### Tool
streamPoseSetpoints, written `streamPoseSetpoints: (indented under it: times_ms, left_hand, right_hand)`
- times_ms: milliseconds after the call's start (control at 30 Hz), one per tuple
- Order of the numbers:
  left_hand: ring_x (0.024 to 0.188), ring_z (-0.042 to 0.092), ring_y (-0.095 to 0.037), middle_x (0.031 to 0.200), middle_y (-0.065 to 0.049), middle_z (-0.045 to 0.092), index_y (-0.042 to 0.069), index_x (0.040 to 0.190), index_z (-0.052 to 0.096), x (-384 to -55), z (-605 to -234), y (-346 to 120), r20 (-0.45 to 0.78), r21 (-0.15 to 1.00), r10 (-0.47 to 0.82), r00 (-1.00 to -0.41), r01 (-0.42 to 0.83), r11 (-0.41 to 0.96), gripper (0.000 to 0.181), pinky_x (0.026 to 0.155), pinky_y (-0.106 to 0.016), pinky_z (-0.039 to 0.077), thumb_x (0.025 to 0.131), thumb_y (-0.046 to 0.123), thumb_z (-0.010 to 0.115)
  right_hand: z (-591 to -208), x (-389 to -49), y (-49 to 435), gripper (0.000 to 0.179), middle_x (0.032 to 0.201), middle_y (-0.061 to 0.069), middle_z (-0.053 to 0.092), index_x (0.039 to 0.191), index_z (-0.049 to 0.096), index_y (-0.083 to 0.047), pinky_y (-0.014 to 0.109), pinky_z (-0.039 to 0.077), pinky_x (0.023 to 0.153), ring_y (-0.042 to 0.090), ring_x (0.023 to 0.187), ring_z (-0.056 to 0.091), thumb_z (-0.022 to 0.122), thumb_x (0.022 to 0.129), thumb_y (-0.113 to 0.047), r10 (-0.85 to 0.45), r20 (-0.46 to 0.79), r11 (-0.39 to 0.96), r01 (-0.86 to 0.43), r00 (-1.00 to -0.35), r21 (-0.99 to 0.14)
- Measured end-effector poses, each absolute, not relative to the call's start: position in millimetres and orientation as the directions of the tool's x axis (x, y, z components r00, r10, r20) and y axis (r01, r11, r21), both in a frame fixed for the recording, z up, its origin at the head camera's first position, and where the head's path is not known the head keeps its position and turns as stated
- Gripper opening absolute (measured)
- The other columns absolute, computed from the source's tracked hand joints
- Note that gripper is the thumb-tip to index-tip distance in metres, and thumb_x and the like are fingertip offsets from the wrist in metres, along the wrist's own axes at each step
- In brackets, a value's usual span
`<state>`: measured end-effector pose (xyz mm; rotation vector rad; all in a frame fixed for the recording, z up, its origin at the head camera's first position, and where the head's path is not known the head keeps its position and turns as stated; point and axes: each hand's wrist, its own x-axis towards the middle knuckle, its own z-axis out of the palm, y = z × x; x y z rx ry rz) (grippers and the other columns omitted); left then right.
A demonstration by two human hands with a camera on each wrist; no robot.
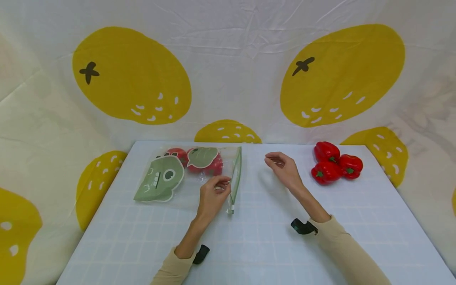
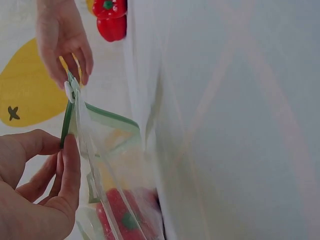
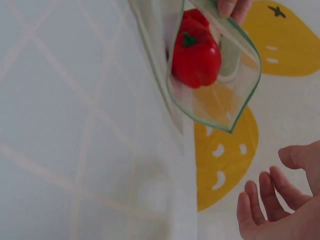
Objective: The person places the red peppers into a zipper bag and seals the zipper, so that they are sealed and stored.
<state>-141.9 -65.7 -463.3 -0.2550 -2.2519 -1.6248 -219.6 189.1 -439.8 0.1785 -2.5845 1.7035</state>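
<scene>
A clear zip bag [image 1: 160,184] with green dinosaur prints lies on the left of the table, its green-edged mouth [image 3: 258,75] facing right and spread apart. My left hand [image 1: 211,198] pinches the green edge between thumb and fingers, as the left wrist view shows. Red bell peppers [image 3: 196,57] sit inside the bag, partly covered by the prints in the head view. A white slider [image 1: 232,207] is at the near end of the zip. My right hand [image 1: 285,170] hovers to the right of the mouth, fingers loosely bent, holding nothing.
Three more red bell peppers [image 1: 325,172] are clustered at the back right of the white table [image 1: 263,245]. Behind the table hangs a pale cloth [image 1: 235,79] with yellow fruit prints. A black wrist camera [image 1: 303,227] sits on the right wrist.
</scene>
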Motion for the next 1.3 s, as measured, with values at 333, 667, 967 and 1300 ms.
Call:
streamPoseSetpoints:
  times_ms: [333, 667, 967, 1300]
  left_hand:
    - [0.078, 0.069, -0.023, 0.088, -0.01, 0.071, -0.001, 0.101, 0.075, -141, -463, -67, 0.374, 0.882, -0.063, -0.925, 0.334, 0.332, 0.016, 0.071, -0.029, 0.062, 0.086, -0.005, 0.073]
    - [0.079, 0.069, -0.022, 0.089, -0.008, 0.071, 0.0, 0.102, 0.075, -141, -464, -66, 0.363, 0.884, -0.066, -0.929, 0.321, 0.339, 0.016, 0.072, -0.028, 0.061, 0.087, -0.004, 0.074]
    - [0.079, 0.069, -0.022, 0.089, -0.009, 0.071, 0.0, 0.102, 0.075, -141, -466, -65, 0.351, 0.891, -0.071, -0.934, 0.31, 0.331, 0.016, 0.072, -0.025, 0.06, 0.086, -0.005, 0.073]
    - [0.079, 0.069, -0.022, 0.089, -0.008, 0.071, 0.0, 0.102, 0.075, -140, -467, -65, 0.343, 0.894, -0.07, -0.937, 0.303, 0.331, 0.016, 0.071, -0.028, 0.061, 0.087, -0.004, 0.073]
  right_hand:
    - [-437, -212, 223, 0.04, 0.126, 0.011, 0.068, 0.128, 0.065, -0.006, 0.012, 0.048, 0.094, 0.022, 0.114, 0.062, 0.065, 0.101, -0.036, 0.033, 0.144, 0.431, -0.116, -0.989, -0.895]
    - [-436, -209, 254, 0.042, 0.126, 0.012, 0.068, 0.13, 0.065, -0.005, 0.009, 0.047, 0.089, 0.016, 0.11, 0.062, 0.066, 0.101, -0.036, 0.127, 0.195, 0.51, -0.105, -0.973, -0.854]
    - [-433, -203, 284, 0.049, 0.134, 0.014, 0.064, 0.137, 0.062, -0.008, 0.005, 0.045, 0.078, 0.026, 0.115, 0.057, 0.066, 0.1, -0.038, 0.23, 0.157, 0.55, -0.004, -0.96, -0.835]
    - [-442, -202, 308, 0.048, 0.141, 0.016, 0.06, 0.141, 0.06, -0.007, 0.05, 0.054, 0.1, 0.033, 0.129, 0.051, 0.068, 0.1, -0.03, 0.285, 0.181, 0.615, 0.035, -0.941, -0.788]
